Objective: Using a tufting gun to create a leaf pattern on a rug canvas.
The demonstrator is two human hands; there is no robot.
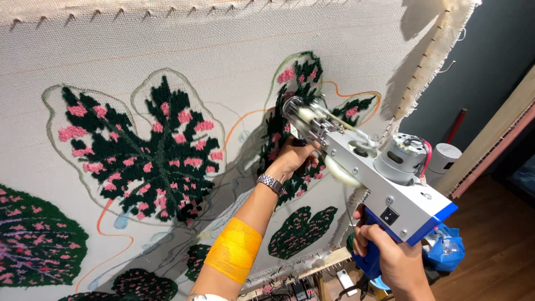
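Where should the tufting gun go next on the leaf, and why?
Probably a small slide along the leaf. The tufting gun, gripped by the right hand and steadied near its front by the left hand, has its tip against a half-filled leaf where bare cloth shows inside the outline.

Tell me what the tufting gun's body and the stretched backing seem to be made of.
Tufting gun: body looks like brushed metal, likely aluminium, pale grey with a dull sheen; blue grip probably plastic. Backing cloth: coarse woven fabric, off-white and matte, its weave visible and its edge frayed.
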